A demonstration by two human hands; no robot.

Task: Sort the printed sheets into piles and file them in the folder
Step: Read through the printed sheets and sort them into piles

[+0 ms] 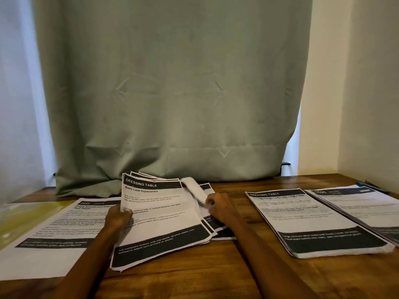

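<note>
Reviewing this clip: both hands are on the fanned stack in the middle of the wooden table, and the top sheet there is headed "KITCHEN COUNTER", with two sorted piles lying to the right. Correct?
Not quite. In the head view the top sheet is headed "DRESSING TABLE", not "KITCHEN COUNTER". The rest holds: the left hand and the right hand are on the fanned stack mid-table, and two sorted piles lie to the right.

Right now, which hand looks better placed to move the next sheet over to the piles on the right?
Probably the right hand: it already pinches a curled sheet peeling off the stack and lies nearer the right-side piles. The left hand is busy gripping the stack.
</note>
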